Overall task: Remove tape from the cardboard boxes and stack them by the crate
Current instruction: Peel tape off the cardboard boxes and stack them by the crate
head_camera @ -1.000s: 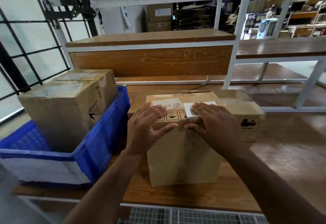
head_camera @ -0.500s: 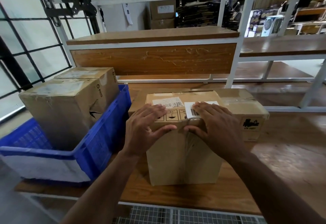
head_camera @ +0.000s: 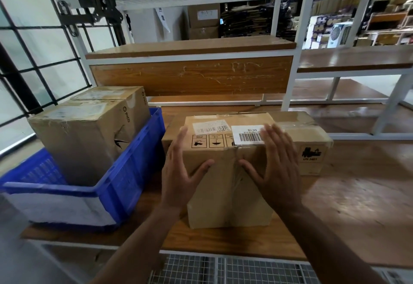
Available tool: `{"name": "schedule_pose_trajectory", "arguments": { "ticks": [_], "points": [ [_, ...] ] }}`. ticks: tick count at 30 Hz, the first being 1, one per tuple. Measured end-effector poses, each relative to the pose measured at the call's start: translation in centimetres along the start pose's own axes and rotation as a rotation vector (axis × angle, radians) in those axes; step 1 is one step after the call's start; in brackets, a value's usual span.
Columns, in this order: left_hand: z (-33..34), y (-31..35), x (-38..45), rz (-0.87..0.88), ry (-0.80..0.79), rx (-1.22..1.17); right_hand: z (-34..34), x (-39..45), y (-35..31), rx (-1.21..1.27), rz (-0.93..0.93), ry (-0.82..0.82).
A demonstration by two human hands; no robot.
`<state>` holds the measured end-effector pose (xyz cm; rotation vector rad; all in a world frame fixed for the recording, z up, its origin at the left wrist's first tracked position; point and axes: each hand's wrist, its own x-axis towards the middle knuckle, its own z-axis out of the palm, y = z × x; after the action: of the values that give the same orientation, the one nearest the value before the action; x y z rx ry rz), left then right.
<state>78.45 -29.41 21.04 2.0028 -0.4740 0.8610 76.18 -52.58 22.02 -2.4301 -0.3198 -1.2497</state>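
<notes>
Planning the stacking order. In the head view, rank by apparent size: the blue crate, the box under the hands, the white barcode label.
1. blue crate
2. box under the hands, though its nearness to the camera flatters it
3. white barcode label

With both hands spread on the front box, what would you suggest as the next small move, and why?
Probably pick at the tape where it crosses the top front edge of the front box. The strip still runs down the front face between the two thumbs, and the left hand and right hand lie open on the box, gripping nothing. A loose end is not visible, so a fingernail may have to lift one.
</notes>
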Motion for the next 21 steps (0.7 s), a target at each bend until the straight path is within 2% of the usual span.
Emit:
{"name": "schedule_pose_trajectory", "arguments": {
  "ticks": [3,6,9,14,21],
  "points": [
    [0.1,-1.5,-4.1,-0.301,-0.032,-0.059,0.2,-3.4,0.7,0.185,0.261,0.027],
    [0.5,-3.9,-8.4,-0.525,-0.163,-0.101,0.7,-6.6,1.7,0.41,0.55,-0.138],
    [0.7,-4.3,-10.9,-0.618,-0.277,-0.116,1.4,-8.9,1.9,0.548,0.731,-0.358],
    [0.1,-3.4,-10.9,-0.622,-0.3,-0.102,1.6,-9.4,1.9,0.617,0.751,-0.407],
    [-2.9,-0.8,-8.5,-0.633,-0.218,-0.234,-0.7,-5.7,1.5,0.742,0.635,-0.287]
  ]
}}
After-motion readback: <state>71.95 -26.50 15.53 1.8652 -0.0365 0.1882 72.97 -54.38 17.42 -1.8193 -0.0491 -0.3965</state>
